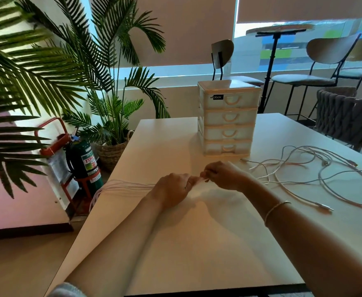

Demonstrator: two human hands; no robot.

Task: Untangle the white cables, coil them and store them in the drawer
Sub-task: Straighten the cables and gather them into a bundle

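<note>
Where the two hands met above the middle of the white table [197, 243], a bundle of white cable strands [128, 186] was stretched between them, its folded loops running leftward past the table's edge and hanging blurred over the floor. The left hand [172, 189] was curled around the bundle, knuckles up, while the right hand [220, 175] pinched the end of the strands just beside the left fingertips; the short piece between them was too smeared to make out clearly. A thin bracelet [275, 210] circled the right wrist. To the right, well apart from the hands, the loose white cables [317, 174] lay in overlapping loops on the tabletop, several plug ends showing, though how many separate cables there were could not be told. Behind the hands stood a white four-drawer organiser [227, 120], all of its drawers closed, with a small dark label on the top one. Beyond the table's left edge stood a green fire extinguisher [85, 163] in a red stand, potted palms [111, 108] in a woven basket, and, at the far right, bar chairs [313, 67] partly cut off by the frame.
</note>
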